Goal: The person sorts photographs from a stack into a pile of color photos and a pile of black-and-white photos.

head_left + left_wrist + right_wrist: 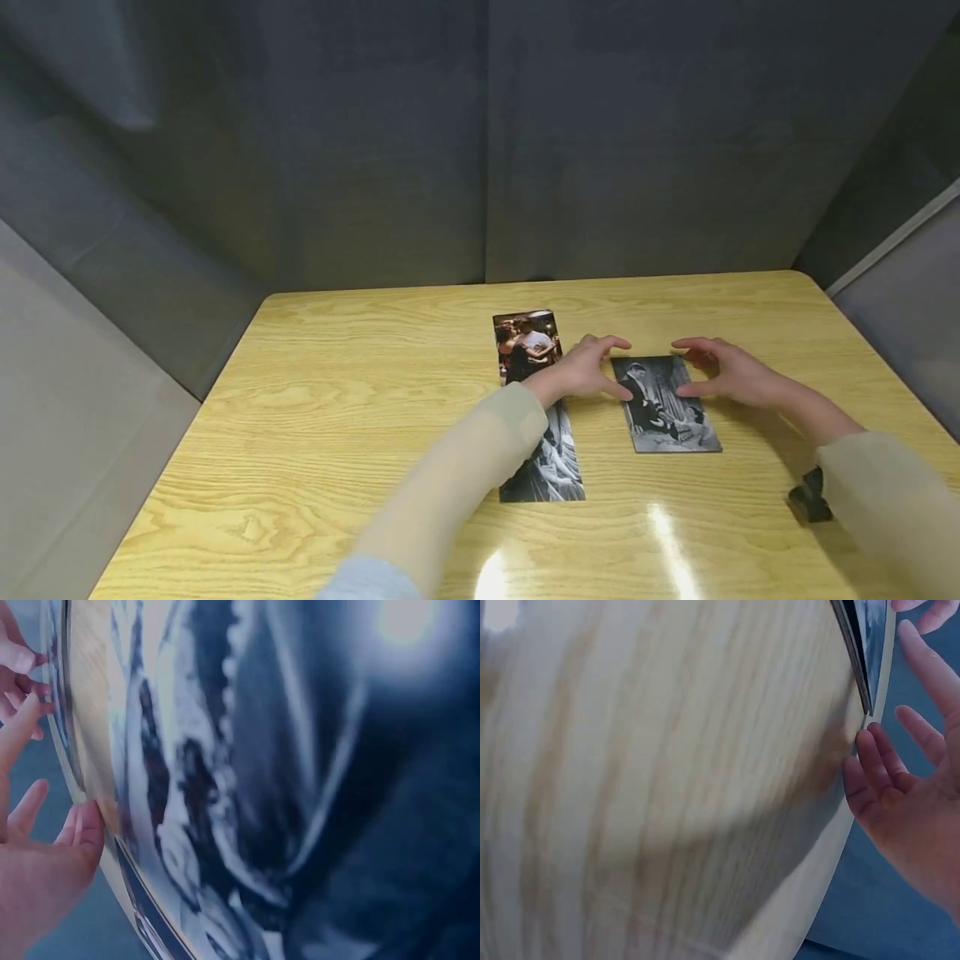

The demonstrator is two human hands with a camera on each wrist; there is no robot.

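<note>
A pale wood-grain laminate table (pixel 337 400), smooth and glossy, reflects the lamps; on it lie a glossy black-and-white paper photograph (pixel 667 408) and a longer glossy photo strip (pixel 536 417), before dark matt cloth panels (pixel 480 142).

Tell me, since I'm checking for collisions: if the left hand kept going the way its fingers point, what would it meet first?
Probably the black-and-white photo: the left hand sits at its left edge, fingers curved rightward over its top corner, with the right hand just beyond.
</note>
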